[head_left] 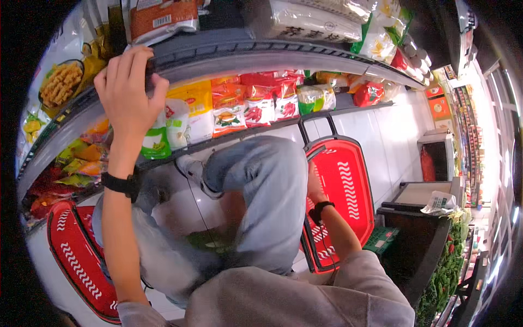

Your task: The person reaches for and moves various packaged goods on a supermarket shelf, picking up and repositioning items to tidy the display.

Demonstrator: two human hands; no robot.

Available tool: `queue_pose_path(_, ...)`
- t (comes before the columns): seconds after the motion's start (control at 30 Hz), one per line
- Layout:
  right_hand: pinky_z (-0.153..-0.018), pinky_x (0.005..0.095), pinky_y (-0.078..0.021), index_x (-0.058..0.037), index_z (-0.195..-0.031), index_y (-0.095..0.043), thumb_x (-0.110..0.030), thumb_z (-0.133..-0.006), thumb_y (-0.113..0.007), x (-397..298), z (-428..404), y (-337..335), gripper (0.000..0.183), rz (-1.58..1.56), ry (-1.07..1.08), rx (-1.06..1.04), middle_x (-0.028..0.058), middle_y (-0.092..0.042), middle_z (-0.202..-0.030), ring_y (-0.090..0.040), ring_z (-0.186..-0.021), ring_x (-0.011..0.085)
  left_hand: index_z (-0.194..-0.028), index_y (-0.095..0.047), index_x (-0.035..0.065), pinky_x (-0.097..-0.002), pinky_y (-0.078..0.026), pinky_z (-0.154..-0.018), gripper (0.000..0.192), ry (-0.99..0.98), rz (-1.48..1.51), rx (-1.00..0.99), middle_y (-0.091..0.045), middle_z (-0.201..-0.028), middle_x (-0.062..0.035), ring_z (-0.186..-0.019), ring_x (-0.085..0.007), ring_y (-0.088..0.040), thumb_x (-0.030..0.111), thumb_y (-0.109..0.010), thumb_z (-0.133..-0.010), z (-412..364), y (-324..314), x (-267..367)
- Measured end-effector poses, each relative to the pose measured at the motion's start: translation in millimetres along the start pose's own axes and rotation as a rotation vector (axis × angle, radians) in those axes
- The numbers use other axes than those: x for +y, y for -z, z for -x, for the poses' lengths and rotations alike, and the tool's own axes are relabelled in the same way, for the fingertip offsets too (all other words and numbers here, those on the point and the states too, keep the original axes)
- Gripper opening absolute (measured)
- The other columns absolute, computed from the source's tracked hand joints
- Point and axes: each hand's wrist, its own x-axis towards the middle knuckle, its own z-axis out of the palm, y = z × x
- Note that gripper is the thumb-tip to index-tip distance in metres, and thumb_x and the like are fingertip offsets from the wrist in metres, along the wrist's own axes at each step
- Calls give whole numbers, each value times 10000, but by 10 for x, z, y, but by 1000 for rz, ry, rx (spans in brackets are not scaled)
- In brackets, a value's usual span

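Note:
My left hand point(131, 88) rests on the front edge of a dark store shelf point(229, 45), fingers spread over the rim, just below an orange and silver packet point(163, 20). Down at my right side, my right hand point(315, 182) reaches to the inner side of a red plastic shopping basket point(351, 175); my knee and the basket's edge hide its fingers. A second red shopping basket point(77, 261) stands on the floor at my left. Below the shelf edge, a green and white bag point(157, 141) and red and white packets point(259, 104) stand in a row.
My bent legs in jeans point(261, 196) fill the middle, close to the lower shelf. Wrapped white packages point(314, 20) lie on the upper shelf. At the right are a dark produce stand point(412, 241) with leafy greens point(443, 261) and a green crate point(380, 240).

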Motion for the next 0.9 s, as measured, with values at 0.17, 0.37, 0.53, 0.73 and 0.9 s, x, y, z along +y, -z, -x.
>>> queue_pose_path(0.17,-921,501,-519,57,-1351,-436,-112,-909,-529,-445,-58,161,483,235,-8,13,307,-374,-1454,-576,-1116,455,-1027,-619,106,-386,-375,-901,320,19,38,-10,-639,-1063,-23,-1004,-239,-578,184,-641,-718,-22,23,-10)
queue_pose_path(0.37,-956,511,-489,-58,-1344,-540,-256,-952,-519,-296,357,-181,440,193,303,64,268,-581,-1291,-567,-1168,435,-1031,-601,88,-416,-378,-900,318,73,37,-62,-628,-1091,-55,-1011,-270,-560,185,-620,-730,62,140,-117)
queue_pose_path(0.53,-1062,487,-430,-47,-1496,-319,-204,-956,-536,632,14,-382,603,346,279,140,299,-427,-1411,-472,-1259,510,-1030,-607,69,-439,-386,-903,337,42,181,-90,-607,-1042,-77,-990,-277,-551,173,-661,-714,-45,163,6)
queue_pose_path(0.73,-916,529,-502,-5,-1288,-532,-234,-884,-631,-272,-79,210,475,294,46,-185,306,-396,-1432,-540,-1138,505,-1043,-609,58,-445,-395,-893,343,52,180,-97,-577,-1000,-82,-975,-282,-540,159,-664,-719,53,226,-50)
queue_pose_path(0.9,-825,484,-538,5,-1176,-618,-299,-964,-533,1211,202,-168,381,-552,-66,-7,200,-622,-1196,-649,-973,374,-1040,-608,59,-439,-397,-895,337,36,262,-73,-569,-1002,-85,-978,-276,-538,159,-661,-723,-107,172,47)
